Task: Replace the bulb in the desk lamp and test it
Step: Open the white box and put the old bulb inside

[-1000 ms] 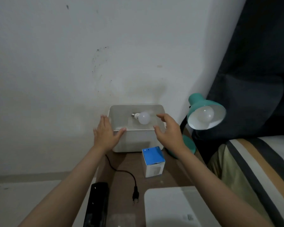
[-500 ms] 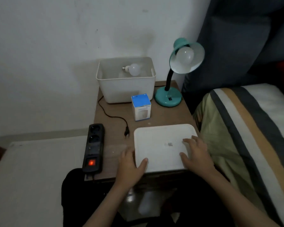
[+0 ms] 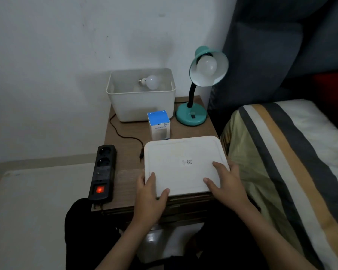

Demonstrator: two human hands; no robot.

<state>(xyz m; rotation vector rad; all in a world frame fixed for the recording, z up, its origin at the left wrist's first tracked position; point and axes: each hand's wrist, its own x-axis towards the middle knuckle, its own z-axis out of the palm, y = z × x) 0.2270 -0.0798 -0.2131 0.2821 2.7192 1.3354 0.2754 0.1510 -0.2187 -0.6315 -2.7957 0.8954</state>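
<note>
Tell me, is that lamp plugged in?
No. The lamp's black plug lies loose on the table, beside the power strip, whose sockets are empty.

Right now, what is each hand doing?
Left hand: grips the white lid's near-left corner.
Right hand: grips the lid's near-right edge.

blue-white box (image 3: 159,124): "H03", "HUMIDIFIER" faint | white lid (image 3: 183,164): QR code sticker, unreadable
</note>
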